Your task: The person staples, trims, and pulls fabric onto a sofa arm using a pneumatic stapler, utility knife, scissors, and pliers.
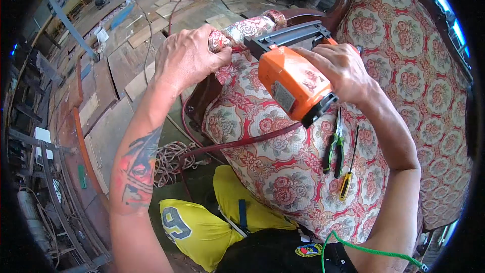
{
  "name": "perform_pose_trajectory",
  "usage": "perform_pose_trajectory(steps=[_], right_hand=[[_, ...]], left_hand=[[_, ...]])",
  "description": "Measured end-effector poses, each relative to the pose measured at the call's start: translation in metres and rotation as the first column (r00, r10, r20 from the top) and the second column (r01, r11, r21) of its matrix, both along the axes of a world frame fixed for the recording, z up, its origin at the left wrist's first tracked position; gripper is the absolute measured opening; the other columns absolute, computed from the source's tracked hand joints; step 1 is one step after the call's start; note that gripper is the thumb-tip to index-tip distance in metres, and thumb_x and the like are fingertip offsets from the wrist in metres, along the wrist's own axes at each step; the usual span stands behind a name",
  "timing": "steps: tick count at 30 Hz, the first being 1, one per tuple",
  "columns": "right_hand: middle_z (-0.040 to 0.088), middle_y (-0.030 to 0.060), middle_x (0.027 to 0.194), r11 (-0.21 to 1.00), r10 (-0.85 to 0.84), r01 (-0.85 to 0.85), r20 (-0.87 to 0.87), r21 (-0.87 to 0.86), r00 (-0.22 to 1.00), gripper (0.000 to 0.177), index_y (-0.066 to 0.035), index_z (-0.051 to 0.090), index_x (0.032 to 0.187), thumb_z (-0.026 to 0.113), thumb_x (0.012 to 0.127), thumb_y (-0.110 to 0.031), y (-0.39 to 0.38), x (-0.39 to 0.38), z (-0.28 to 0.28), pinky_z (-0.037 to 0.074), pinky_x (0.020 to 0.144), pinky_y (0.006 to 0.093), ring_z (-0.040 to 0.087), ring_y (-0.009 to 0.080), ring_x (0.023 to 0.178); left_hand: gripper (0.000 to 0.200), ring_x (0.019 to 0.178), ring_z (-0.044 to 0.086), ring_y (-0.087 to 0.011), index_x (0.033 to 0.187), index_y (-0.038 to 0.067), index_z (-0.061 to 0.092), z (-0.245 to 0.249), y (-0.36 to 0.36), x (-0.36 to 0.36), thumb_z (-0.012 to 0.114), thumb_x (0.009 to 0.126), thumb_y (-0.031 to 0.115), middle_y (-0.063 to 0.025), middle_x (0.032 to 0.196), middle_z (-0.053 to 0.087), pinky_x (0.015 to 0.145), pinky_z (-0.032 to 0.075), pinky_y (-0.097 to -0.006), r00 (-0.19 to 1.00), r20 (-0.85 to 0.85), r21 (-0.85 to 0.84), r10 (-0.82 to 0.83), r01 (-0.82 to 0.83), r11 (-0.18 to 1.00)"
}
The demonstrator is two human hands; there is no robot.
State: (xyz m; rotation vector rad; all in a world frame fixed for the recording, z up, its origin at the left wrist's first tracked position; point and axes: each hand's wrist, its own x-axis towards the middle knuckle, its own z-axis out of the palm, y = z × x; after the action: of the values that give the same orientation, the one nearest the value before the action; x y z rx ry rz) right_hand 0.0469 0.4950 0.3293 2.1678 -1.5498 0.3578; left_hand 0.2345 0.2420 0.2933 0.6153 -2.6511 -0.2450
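Observation:
My left hand (pixel 189 55) pinches floral fabric at the front end of the padded armrest (pixel 250 29). In my right hand (pixel 341 68) is an orange and black staple gun (pixel 293 78), its nose close to the fabric beside my left fingers. A dark red air hose (pixel 242 140) runs below the gun across the floral seat (pixel 283 172). On the seat lie green-handled pliers (pixel 333 154) and a yellow-handled screwdriver (pixel 346 186), side by side.
The floral backrest (pixel 404 65) rises at the right. A coiled rope (pixel 174 164) lies on the floor left of the seat. Wooden boards (pixel 111 136) cover the floor, with a red hose (pixel 177 1) beyond. Metal frames (pixel 48 172) stand at far left.

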Motion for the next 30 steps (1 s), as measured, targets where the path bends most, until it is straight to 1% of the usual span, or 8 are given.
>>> perform_pose_trajectory(steps=[6,7,10,14,18,21,24,30], right_hand=[[0.072,0.0145,0.093,0.998,0.03,-0.03,0.009,-0.062,1.0,0.062,0.001,0.064,0.128,0.072,0.072,-0.024,-0.005,-0.001,-0.013,0.053,0.067,0.042,0.071,0.0309,0.08],[0.072,0.0145,0.093,0.997,0.033,-0.032,0.006,-0.065,0.999,0.062,0.001,0.064,0.128,0.072,0.072,-0.024,-0.007,-0.002,-0.015,0.053,0.067,0.042,0.071,0.0309,0.08],[0.073,0.0159,0.098,0.999,0.023,-0.022,0.026,-0.032,0.999,0.065,0.001,0.063,0.131,0.073,0.07,-0.023,-0.013,-0.004,-0.022,0.056,0.073,0.043,0.072,0.0325,0.086],[0.073,0.0184,0.101,0.99,-0.096,0.091,0.04,0.108,0.995,0.07,0.0,0.062,0.133,0.075,0.068,-0.024,-0.013,0.002,-0.019,0.057,0.079,0.0437,0.073,0.034,0.091],[0.073,0.0186,0.101,0.988,-0.109,0.107,0.01,0.11,0.994,0.071,0.0,0.062,0.134,0.075,0.068,-0.024,-0.018,0.002,-0.025,0.057,0.079,0.0441,0.072,0.0345,0.09],[0.073,0.018,0.099,0.999,-0.031,0.03,0.047,0.019,0.998,0.071,0.0,0.062,0.135,0.075,0.068,-0.021,-0.022,0.004,-0.03,0.056,0.078,0.0442,0.072,0.0347,0.088],[0.073,0.0186,0.101,0.997,-0.064,0.062,0.057,0.048,0.996,0.072,0.001,0.061,0.135,0.075,0.067,-0.019,-0.02,0.007,-0.028,0.057,0.079,0.0436,0.072,0.0348,0.089],[0.074,0.0191,0.103,0.984,-0.128,0.123,0.032,0.131,0.991,0.08,0.0,0.061,0.136,0.079,0.062,-0.026,-0.022,0.011,-0.026,0.057,0.08,0.0442,0.073,0.0349,0.092]], left_hand=[[0.05,0.093,0.074,-0.0359,0.112,0.01,0.073,0.001,0.003,0.002,0.073,0.083,0.051,-0.0165,0.094,0.076,0.083,0.057,-0.0468,0.999,-0.028,-0.009,0.027,-0.028,1.0],[0.049,0.092,0.074,-0.0355,0.112,0.01,0.073,0.001,0.003,0.002,0.074,0.083,0.049,-0.0166,0.094,0.076,0.082,0.057,-0.0463,0.999,-0.038,-0.013,-0.008,0.008,1.0],[0.045,0.09,0.074,-0.0348,0.112,0.01,0.072,-0.005,-0.002,0.002,0.074,0.084,0.046,-0.0169,0.093,0.076,0.08,0.057,-0.0451,0.994,-0.077,-0.016,-0.076,0.075,0.997],[0.04,0.084,0.074,-0.0343,0.112,0.009,0.072,-0.004,-0.006,0.004,0.073,0.087,0.04,-0.0175,0.088,0.074,0.075,0.056,-0.0434,0.985,-0.089,-0.049,-0.146,0.142,0.989],[0.039,0.082,0.073,-0.035,0.112,0.009,0.071,-0.007,-0.009,0.005,0.072,0.088,0.04,-0.0178,0.086,0.073,0.074,0.055,-0.0439,0.969,-0.132,-0.054,-0.209,0.203,0.978],[0.039,0.083,0.072,-0.0358,0.112,0.008,0.071,-0.005,-0.008,0.006,0.071,0.09,0.041,-0.0182,0.086,0.072,0.075,0.055,-0.0439,0.979,-0.102,-0.03,-0.178,0.176,0.984],[0.038,0.083,0.071,-0.0363,0.114,0.009,0.07,-0.005,-0.01,0.006,0.07,0.092,0.041,-0.0186,0.087,0.072,0.074,0.054,-0.0448,0.971,-0.101,-0.051,-0.215,0.211,0.976],[0.037,0.081,0.069,-0.0396,0.117,0.008,0.068,-0.007,-0.013,0.008,0.068,0.094,0.038,-0.0211,0.087,0.071,0.072,0.052,-0.0468,0.96,-0.1,-0.093,-0.262,0.253,0.963]])
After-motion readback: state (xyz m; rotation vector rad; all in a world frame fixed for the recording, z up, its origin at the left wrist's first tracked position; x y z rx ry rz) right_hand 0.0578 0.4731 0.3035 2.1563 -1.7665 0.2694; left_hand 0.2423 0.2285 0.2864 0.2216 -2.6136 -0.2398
